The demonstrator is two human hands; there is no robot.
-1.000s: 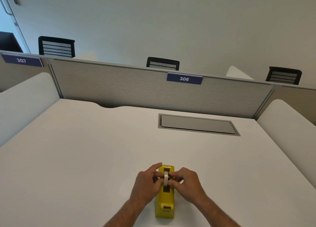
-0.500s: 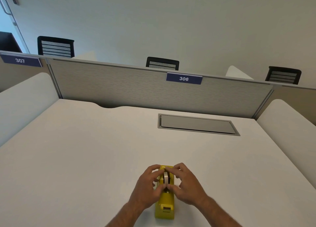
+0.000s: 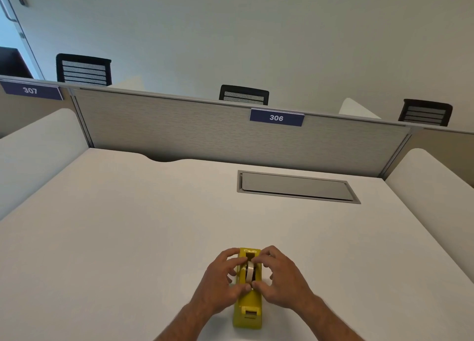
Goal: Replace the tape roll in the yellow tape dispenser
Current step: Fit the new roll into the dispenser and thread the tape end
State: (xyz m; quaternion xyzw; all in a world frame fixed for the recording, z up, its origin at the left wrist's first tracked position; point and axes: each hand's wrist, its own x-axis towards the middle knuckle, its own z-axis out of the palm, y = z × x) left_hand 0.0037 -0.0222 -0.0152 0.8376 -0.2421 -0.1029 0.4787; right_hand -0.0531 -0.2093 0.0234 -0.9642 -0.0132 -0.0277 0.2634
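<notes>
The yellow tape dispenser (image 3: pixel 248 307) lies lengthwise on the white desk near its front edge, cutter end toward me. A pale tape roll (image 3: pixel 249 271) stands on edge in the dispenser's slot, sunk partly into it. My left hand (image 3: pixel 220 283) presses against the dispenser's left side, thumb and fingers pinching the roll. My right hand (image 3: pixel 280 280) mirrors it on the right side, fingers curled over the roll's hub. The thumbs meet just in front of the roll. The roll's lower half is hidden inside the body.
A grey cable hatch (image 3: pixel 297 186) is set flush into the white desk (image 3: pixel 128 225) at the back right. A grey partition (image 3: pixel 205 130) with the label 306 closes the far edge. White side screens rise left and right.
The roll has gone down from above the dispenser into its slot. Both hands have lowered with it and closed in around the dispenser's sides.
</notes>
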